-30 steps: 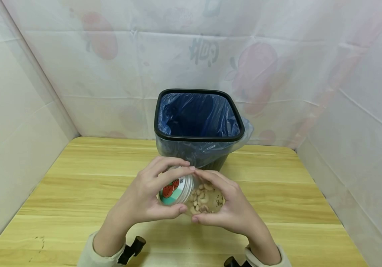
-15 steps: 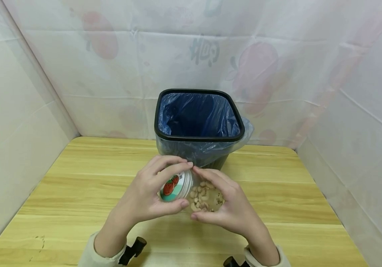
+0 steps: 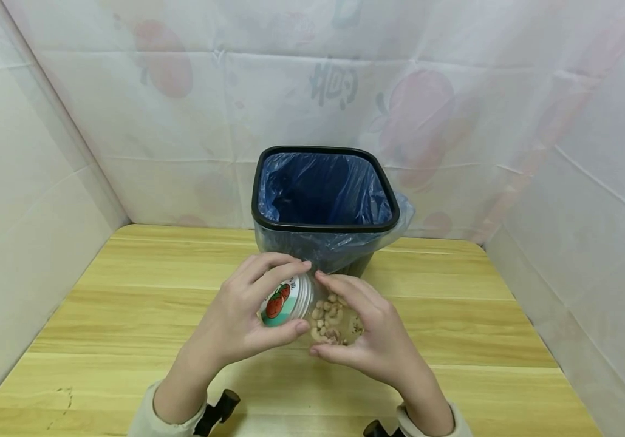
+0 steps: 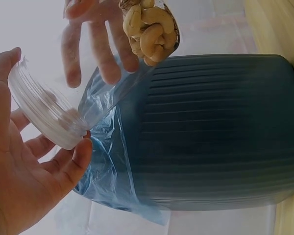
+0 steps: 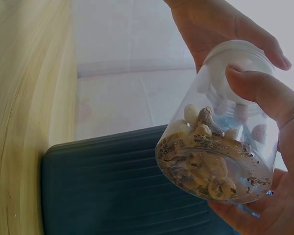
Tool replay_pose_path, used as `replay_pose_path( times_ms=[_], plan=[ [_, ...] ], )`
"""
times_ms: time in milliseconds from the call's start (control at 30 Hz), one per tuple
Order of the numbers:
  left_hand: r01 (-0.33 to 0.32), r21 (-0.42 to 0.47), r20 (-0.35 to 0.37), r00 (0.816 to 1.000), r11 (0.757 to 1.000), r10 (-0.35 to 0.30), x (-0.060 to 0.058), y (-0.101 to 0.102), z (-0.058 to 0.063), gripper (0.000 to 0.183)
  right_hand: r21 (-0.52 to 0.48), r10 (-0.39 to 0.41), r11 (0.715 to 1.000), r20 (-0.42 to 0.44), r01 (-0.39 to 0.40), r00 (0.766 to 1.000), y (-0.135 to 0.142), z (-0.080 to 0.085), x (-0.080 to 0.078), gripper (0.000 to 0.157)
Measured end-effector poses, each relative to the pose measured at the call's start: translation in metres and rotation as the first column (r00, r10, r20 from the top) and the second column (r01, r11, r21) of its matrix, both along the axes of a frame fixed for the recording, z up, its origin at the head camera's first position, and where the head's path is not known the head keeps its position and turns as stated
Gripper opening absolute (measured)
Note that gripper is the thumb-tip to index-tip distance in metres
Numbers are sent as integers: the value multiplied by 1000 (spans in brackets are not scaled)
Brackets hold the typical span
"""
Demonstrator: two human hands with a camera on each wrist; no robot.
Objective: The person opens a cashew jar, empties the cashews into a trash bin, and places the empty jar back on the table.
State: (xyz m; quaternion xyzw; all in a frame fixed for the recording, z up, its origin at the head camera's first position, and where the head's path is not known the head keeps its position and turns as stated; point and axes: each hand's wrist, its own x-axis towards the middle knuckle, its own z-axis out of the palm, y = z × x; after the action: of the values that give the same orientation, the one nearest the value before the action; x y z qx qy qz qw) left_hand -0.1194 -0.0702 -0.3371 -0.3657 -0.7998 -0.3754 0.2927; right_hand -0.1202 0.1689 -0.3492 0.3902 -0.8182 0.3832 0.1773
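My left hand (image 3: 235,318) grips the lid (image 3: 280,303) of a clear plastic jar (image 3: 354,328); the lid's top has a green-and-white label with red fruit pictures. Around the jar's body curls my right hand (image 3: 380,325), thumb on the near side. The jar lies tilted between both hands, lid towards the left, held above the table. Cashews (image 4: 154,34) and other nuts are gathered low inside, with dark crumbs along the base in the right wrist view. The ridged edge of the lid shows in the left wrist view. Whether the lid is loose, I cannot tell.
Just beyond the hands stands a dark bin (image 3: 325,228), lined with a translucent blue bag (image 3: 339,243) that hangs over its rim. Wood-patterned table (image 3: 126,334) lies beneath. A printed white cloth (image 3: 225,109) hangs behind, with pale walls at both sides.
The fingers of my left hand have slid slightly left and away from the right fingertips. The lid's picture has turned a little. Both hands stay on the jar.
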Motion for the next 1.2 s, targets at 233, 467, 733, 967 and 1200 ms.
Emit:
replay_pose_path(
  times_ms=[233, 467, 733, 967, 1200],
  plan=[
    [52, -46, -28, 998, 998, -53, -2, -3, 0, 65, -7, 9, 1000, 18, -9, 1000, 2, 0, -1, 91],
    [226, -48, -10, 974, 973, -227, -4, -12, 4, 73, -28, 85, 996, 90, -82, 992, 9, 0, -5, 90],
    [271, -47, -2, 962, 961, -272, -3, -16, 7, 73, -8, 95, 995, 103, -95, 990, 12, 1, -6, 90],
    [234, -40, -15, 972, 971, -235, -3, -14, 6, 71, 2, 75, 997, 103, -76, 992, 12, 0, -6, 89],
    [158, -33, -3, 987, 987, -159, -2, -12, 5, 73, 19, 30, 999, 58, -32, 998, 10, 1, -4, 90]
  ],
)
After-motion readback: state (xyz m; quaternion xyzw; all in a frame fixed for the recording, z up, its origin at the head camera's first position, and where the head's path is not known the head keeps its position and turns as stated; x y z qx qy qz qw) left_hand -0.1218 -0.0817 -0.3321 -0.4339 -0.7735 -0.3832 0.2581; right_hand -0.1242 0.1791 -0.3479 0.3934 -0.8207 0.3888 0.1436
